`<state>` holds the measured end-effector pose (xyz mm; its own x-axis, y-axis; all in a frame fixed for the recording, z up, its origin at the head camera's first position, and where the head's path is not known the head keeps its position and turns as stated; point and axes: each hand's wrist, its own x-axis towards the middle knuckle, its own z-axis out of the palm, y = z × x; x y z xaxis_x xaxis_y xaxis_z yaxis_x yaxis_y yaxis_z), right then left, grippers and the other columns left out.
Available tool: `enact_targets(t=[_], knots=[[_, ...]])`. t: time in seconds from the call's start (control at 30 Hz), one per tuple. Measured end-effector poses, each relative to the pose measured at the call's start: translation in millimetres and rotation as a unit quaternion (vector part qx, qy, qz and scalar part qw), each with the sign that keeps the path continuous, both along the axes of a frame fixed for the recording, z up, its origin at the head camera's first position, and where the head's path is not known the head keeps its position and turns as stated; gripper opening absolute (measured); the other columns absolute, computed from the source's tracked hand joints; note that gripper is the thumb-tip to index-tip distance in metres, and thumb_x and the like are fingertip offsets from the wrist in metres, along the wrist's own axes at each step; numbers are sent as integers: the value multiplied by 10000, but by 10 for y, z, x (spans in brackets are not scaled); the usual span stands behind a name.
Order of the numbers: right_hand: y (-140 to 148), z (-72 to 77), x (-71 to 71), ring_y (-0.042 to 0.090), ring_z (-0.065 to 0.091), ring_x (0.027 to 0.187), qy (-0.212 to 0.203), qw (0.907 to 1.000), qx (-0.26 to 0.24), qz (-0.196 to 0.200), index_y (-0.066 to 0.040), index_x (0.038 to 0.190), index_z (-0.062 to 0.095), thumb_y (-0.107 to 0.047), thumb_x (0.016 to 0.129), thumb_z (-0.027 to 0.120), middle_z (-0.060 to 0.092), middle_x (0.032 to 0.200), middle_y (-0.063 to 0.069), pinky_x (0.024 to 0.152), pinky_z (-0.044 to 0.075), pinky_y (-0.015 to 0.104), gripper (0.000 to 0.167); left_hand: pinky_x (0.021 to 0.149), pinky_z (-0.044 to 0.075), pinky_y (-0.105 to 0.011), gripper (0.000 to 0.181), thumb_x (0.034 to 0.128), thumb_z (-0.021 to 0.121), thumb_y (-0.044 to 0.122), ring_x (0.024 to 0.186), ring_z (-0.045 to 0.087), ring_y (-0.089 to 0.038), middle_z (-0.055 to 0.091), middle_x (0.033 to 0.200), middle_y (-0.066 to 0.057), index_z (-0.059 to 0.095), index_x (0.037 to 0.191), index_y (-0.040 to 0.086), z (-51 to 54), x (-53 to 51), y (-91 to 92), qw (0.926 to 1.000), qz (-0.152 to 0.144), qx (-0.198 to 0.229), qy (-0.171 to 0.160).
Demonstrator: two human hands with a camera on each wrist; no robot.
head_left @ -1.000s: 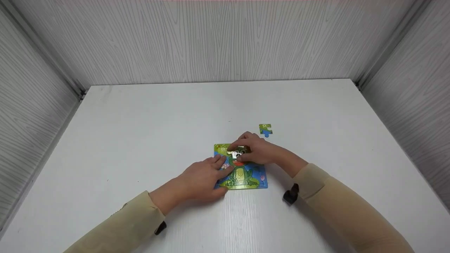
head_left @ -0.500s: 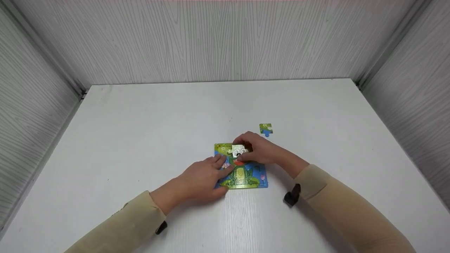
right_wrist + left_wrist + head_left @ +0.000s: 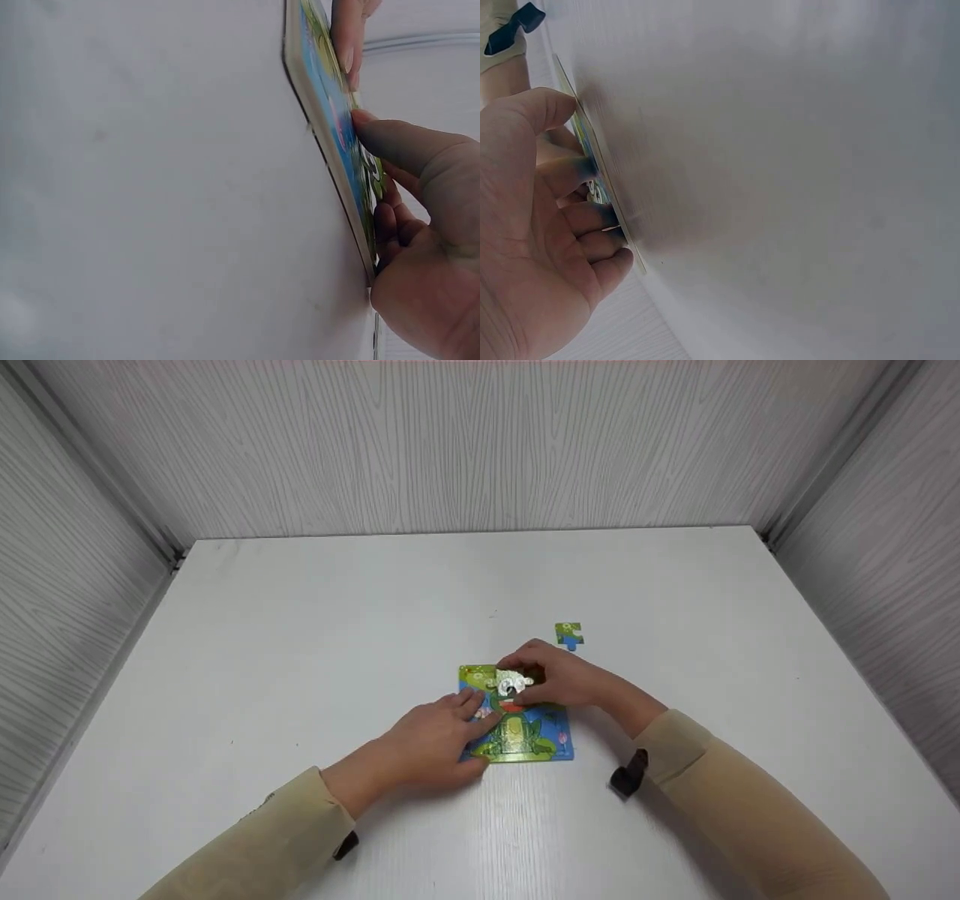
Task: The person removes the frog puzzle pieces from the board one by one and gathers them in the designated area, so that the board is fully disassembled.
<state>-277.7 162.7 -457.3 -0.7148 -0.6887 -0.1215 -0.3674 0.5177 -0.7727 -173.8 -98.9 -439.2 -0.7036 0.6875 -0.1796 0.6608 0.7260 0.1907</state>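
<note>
A square jigsaw puzzle (image 3: 555, 739) with a green frog picture lies flat on the white table, also seen edge-on in the right wrist view as a thin board (image 3: 330, 135). My left hand (image 3: 431, 744) rests across its left side, fingers extended over the picture and thumb by the front edge. Over the upper part, my right hand (image 3: 561, 673) pinches a puzzle piece (image 3: 511, 683) showing the frog's eyes, which shines with glare. Whether this piece lies fully flat cannot be told. The right fingers hide the board's upper right corner.
One loose green and blue puzzle piece (image 3: 569, 633) lies on the table (image 3: 337, 607) beyond the right hand. Grey wood-grain panels (image 3: 465, 450) stand at the back and both sides.
The right hand's fingers have shifted off the eye piece's left part towards its right side, and the piece has turned slightly. The left hand holds its place, and the loose piece stays put.
</note>
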Motion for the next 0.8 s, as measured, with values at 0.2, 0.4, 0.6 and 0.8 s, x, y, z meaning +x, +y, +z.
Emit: enact_targets(t=[0.2, 0.4, 0.6, 0.8], knots=[[15, 15, -10, 239, 488, 1065, -158, 9999, -19, 13, -173, 1471, 639, -189, 973, 802, 547, 1319, 57, 922, 466, 364, 524, 1241, 334, -488, 671, 1064, 471, 501, 1579, 290, -363, 318, 1695, -209, 423, 1645, 167, 18, -1, 6, 10000, 19, -30, -45], [28, 1, -9, 230, 498, 1119, -107, 9999, -20, -48, -198, 1467, 643, -216, 967, 813, 563, 1354, 38, 962, 449, 379, 529, 1244, 331, -483, 671, 1063, 482, 498, 1575, 297, -365, 323, 1689, -215, 431, 1640, 160, 27, -10, 5, 10000, -13, -22, -32], [23, 5, -9, 215, 523, 1129, -9, 10000, 56, -77, -236, 1452, 675, -238, 951, 830, 592, 1312, 10, 975, 457, 376, 524, 1246, 326, -481, 679, 1065, 489, 509, 1572, 304, -364, 320, 1690, -212, 420, 1645, 163, 43, -5, 8, 10000, 14, -46, -81], [32, 12, -15, 212, 510, 1084, 50, 9999, 122, -38, -239, 1464, 669, -248, 949, 833, 581, 1281, 18, 927, 452, 369, 540, 1246, 327, -479, 670, 1064, 494, 500, 1569, 312, -362, 327, 1687, -211, 429, 1641, 167, 33, -3, 7, 10000, 26, -19, -50]])
